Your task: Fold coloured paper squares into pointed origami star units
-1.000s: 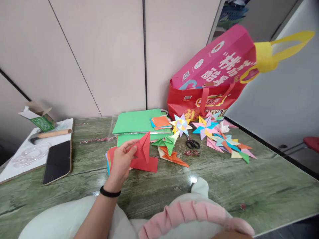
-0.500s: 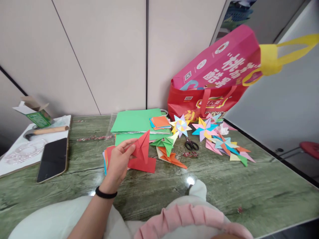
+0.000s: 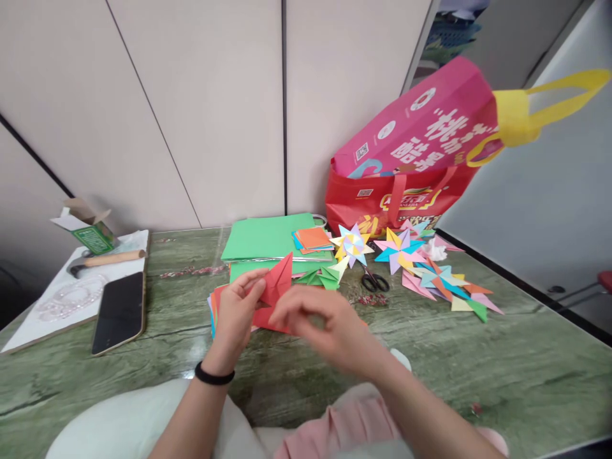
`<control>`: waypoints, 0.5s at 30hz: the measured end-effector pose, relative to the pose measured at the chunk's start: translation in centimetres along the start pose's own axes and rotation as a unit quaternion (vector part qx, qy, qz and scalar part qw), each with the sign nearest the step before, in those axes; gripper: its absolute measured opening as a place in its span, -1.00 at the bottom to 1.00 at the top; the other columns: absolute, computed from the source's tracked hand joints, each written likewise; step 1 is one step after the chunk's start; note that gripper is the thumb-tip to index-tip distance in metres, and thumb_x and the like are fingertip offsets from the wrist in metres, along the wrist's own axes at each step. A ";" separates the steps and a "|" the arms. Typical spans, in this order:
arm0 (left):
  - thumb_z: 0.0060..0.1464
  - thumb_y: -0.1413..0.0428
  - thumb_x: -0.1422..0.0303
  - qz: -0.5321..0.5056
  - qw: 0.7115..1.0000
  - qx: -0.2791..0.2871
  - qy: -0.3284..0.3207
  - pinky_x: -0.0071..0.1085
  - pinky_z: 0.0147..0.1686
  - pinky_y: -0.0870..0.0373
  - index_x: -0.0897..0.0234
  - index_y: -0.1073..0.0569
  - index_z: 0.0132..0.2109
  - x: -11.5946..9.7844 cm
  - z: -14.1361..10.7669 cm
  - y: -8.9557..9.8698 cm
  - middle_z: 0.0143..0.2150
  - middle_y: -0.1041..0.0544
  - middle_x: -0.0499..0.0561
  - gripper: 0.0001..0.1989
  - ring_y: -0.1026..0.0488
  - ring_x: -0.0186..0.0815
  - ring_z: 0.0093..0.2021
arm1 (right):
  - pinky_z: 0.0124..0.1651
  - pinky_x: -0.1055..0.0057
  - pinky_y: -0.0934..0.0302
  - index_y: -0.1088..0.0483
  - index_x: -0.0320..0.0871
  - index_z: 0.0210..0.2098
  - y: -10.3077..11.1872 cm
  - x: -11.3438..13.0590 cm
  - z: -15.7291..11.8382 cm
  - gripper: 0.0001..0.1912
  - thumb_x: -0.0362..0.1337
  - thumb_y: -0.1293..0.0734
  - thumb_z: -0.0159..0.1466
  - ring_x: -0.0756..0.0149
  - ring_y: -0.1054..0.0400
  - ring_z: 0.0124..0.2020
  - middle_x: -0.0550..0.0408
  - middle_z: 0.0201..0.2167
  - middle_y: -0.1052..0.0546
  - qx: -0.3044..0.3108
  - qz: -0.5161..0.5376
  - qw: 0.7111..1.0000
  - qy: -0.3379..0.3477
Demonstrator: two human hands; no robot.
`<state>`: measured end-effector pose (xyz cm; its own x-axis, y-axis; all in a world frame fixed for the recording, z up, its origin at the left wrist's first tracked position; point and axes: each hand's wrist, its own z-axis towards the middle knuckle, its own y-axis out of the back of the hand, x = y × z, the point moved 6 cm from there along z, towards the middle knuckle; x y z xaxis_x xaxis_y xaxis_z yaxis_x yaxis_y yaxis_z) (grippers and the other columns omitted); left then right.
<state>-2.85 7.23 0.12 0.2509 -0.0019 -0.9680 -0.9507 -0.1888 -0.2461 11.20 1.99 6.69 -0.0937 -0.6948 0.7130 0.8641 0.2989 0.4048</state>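
My left hand [image 3: 241, 309] pinches a folded red origami paper [image 3: 278, 278], its pointed tip up, between thumb and fingers. Close by on the right is my right hand [image 3: 329, 325], slightly blurred, fingers curved and thumb apart, with nothing visible in it. Its fingertips are beside the paper's lower edge; I cannot tell whether they touch. Below the hands lies flat red paper [image 3: 273, 320], partly covered. Several coloured sheets [image 3: 214, 309] show at its left. Behind are a green folded paper piece [image 3: 325, 276] and a stack of green sheets [image 3: 268, 236].
Small orange squares [image 3: 313, 238] lie on the green stack. Folded paper stars [image 3: 352, 245], black scissors [image 3: 374, 280] and bags [image 3: 373, 197] stand or lie to the right. A phone [image 3: 119, 312], hammer [image 3: 109, 259] and small box [image 3: 93, 234] are at the left.
My right hand has come into view from the lower right and reached beside the folded red paper. My left hand still holds that paper. The view has shifted slightly.
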 end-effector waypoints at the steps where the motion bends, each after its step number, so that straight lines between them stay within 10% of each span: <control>1: -0.29 -0.26 0.31 0.009 1.000 0.000 0.001 -0.57 -0.62 -0.30 0.34 -0.50 -0.26 0.0 0.0 0.0 -0.55 -0.50 -0.08 -0.65 -0.37 -0.44 -0.60 | -0.17 0.40 -0.24 -0.39 -0.09 -0.23 0.8 -1.4 0.2 -0.69 -0.51 -0.10 0.23 0.39 -0.34 -0.27 0.11 -0.34 -0.46 -0.038 -0.040 0.998 -0.022; 7: -0.26 -0.26 0.28 0.065 0.998 0.015 0.000 -0.56 -0.62 -0.29 0.36 -0.52 -0.27 0.4 0.0 -0.3 -0.51 -0.52 -0.02 -0.66 -0.36 -0.43 -0.57 | -0.25 0.36 -0.27 -0.20 0.01 0.08 2.0 -7.7 -0.4 -0.43 -0.55 -0.16 0.13 0.34 -0.29 -0.30 0.01 -0.21 -0.30 -0.003 -0.190 0.978 -0.083; 15: -0.21 -0.22 0.31 0.113 0.993 0.043 -0.005 -0.53 -0.57 -0.29 0.35 -0.53 -0.28 0.5 0.1 -0.4 -0.50 -0.54 0.01 -0.72 -0.38 -0.39 -0.54 | -0.26 0.42 -0.23 -0.26 -0.06 -0.07 0.1 -8.1 -0.7 -0.58 -0.53 -0.19 0.11 0.38 -0.32 -0.39 0.12 -0.28 -0.45 0.066 -0.091 0.990 -0.089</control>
<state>-2.36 7.36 -0.29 0.0284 -0.0256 -0.9993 -0.9946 -0.1006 -0.0257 12.34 7.19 0.56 -0.3387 -0.6219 0.7061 0.7540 0.2695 0.5990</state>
